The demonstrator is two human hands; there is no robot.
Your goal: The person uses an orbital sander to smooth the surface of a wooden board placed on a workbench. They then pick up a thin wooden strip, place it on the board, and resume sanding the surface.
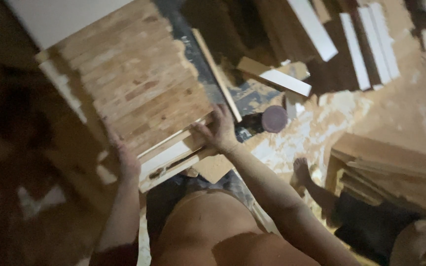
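A large wooden panel [134,79] made of many joined light-brown strips lies tilted in front of me, with a white-faced board [168,156] under its near edge. My left hand [124,157] grips the panel's near left corner. My right hand [218,129] holds the near right corner, fingers curled over the edge. The view is blurred and dim.
A thin wooden slat [218,74] lies beside the panel. White-edged boards [277,76] and several white strips [371,44] lie at the back right. A dark round disc [274,118] sits on the sawdust-covered floor. Stacked boards [395,167] stand at right, with my bare foot [301,170] next to them.
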